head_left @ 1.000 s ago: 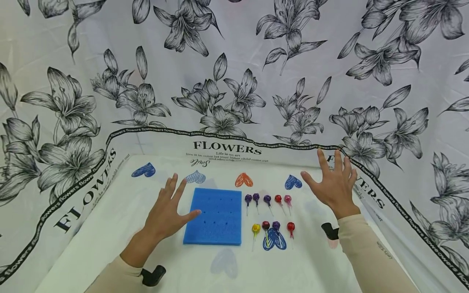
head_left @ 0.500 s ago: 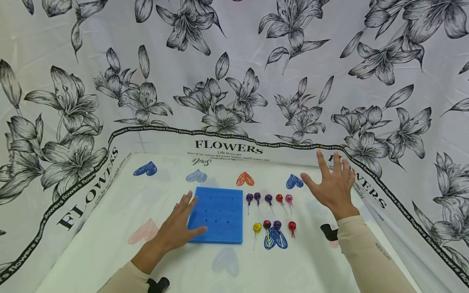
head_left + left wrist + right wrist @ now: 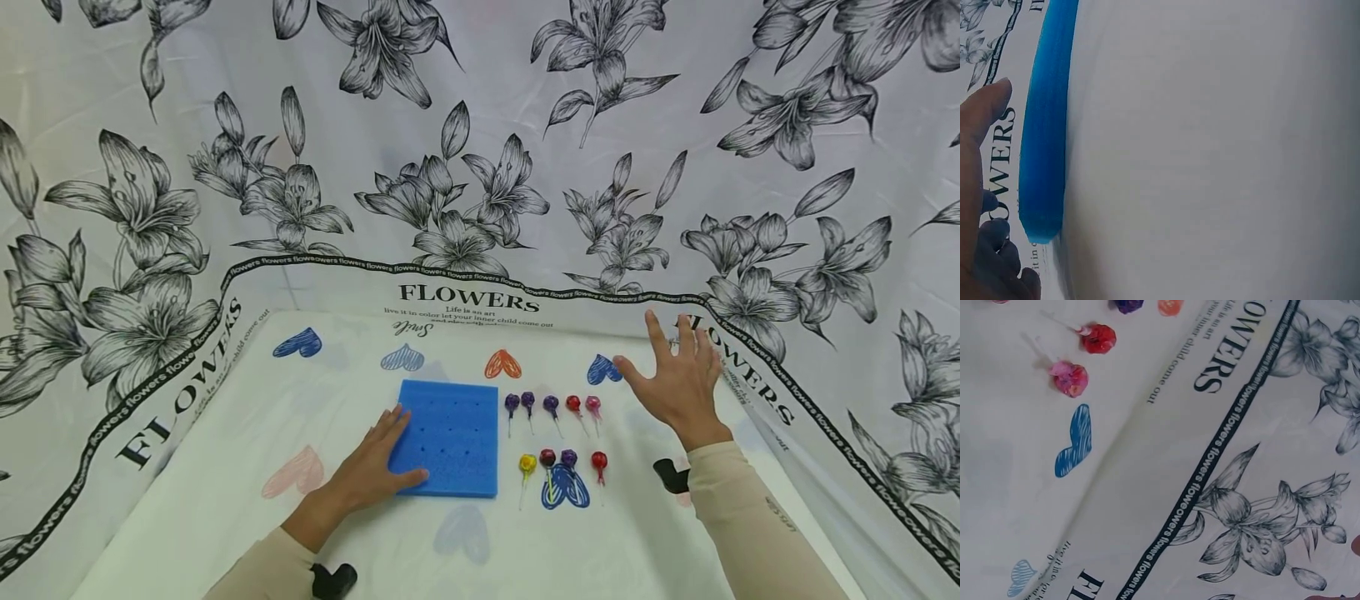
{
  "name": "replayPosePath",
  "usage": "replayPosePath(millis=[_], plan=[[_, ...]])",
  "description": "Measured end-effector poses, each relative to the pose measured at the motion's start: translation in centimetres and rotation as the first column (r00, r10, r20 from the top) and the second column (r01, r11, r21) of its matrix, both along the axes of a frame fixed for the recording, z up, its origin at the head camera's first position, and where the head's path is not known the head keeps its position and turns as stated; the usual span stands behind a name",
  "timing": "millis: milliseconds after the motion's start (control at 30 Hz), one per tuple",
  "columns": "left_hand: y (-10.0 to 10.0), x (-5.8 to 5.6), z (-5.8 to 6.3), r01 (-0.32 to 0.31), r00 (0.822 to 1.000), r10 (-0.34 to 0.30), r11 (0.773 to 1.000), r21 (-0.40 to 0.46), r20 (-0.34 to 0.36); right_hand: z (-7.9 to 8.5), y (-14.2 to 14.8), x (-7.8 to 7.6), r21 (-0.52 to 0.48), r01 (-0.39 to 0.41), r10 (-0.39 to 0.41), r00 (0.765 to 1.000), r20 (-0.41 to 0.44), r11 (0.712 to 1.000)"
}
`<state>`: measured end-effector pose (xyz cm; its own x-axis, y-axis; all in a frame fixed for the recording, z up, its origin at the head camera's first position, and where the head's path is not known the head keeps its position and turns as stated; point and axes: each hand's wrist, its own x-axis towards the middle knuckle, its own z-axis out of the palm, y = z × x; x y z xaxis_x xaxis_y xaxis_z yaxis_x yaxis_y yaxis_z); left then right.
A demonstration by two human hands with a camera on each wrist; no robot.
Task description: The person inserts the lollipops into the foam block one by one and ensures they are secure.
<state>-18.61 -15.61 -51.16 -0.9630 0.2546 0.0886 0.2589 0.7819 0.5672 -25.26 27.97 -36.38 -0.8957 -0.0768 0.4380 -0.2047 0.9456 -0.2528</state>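
Note:
A square blue foam block (image 3: 453, 437), dotted with rows of small holes, lies flat on the white cloth. My left hand (image 3: 363, 475) is at its left side, fingers spread and fingertips right at the edge. In the left wrist view the side of the foam block (image 3: 1044, 137) shows beside the thumb. My right hand (image 3: 675, 392) hovers at the right with fingers spread, holding nothing. Between the block and that hand lie lollipops in two rows, among them a yellow one (image 3: 528, 463), a pink one (image 3: 593, 404) and a red one (image 3: 599, 460).
The white tablecloth (image 3: 187, 517) carries printed hearts, such as a red heart (image 3: 502, 364). Behind and around the table hangs a curtain (image 3: 480, 83) printed with black lilies. Black straps (image 3: 670, 476) show at both wrists.
My left hand has moved right and down onto the left edge of the foam block. The right hand stays nearly where it was, and the lollipops have not moved.

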Motion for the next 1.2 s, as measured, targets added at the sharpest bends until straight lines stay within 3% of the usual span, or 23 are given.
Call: replayPosePath(millis=[267,467,600,667,767,833,900,1000,1200], plan=[[0.0,-0.2,-0.3,-0.012,0.994,0.015,1.0,-0.028,0.11,-0.2,0.0,-0.4,-0.002,-0.023,0.023,1.0,0.006,1.0],[0.0,-0.4,-0.4,-0.003,0.994,0.006,0.999,-0.034,0.109,-0.2,-0.1,-0.7,-0.008,-0.033,0.033,0.999,0.012,0.999],[-0.1,-0.4,-0.3,-0.003,0.993,0.005,1.0,-0.023,0.12,-0.5,0.0,-1.3,-0.058,-0.121,0.116,0.989,-0.086,0.991],[-0.1,-0.3,-0.3,-0.006,0.992,0.009,1.0,-0.023,0.126,-0.7,0.1,-1.7,-0.098,-0.214,0.193,0.964,-0.185,0.972],[-0.1,-0.3,-0.4,-0.011,0.992,0.013,1.0,-0.024,0.126,-1.2,0.3,-2.5,-0.128,-0.356,0.298,0.895,-0.333,0.926],[-0.1,-0.3,-0.4,-0.012,0.992,0.015,1.0,-0.023,0.122,-1.5,0.3,-3.0,-0.136,-0.413,0.332,0.855,-0.399,0.901],[-0.1,-0.3,-0.5,-0.009,0.993,0.011,1.0,-0.017,0.12,-1.8,0.4,-3.3,-0.149,-0.44,0.339,0.832,-0.438,0.886],[-0.1,-0.3,-0.3,-0.01,0.992,0.012,1.0,-0.016,0.129,-2.1,0.4,-3.5,-0.191,-0.442,0.322,0.834,-0.449,0.877],[0.0,-0.1,-0.2,-0.017,0.99,0.019,1.0,-0.017,0.14,-2.7,0.4,-3.7,-0.306,-0.379,0.238,0.88,-0.412,0.873]])
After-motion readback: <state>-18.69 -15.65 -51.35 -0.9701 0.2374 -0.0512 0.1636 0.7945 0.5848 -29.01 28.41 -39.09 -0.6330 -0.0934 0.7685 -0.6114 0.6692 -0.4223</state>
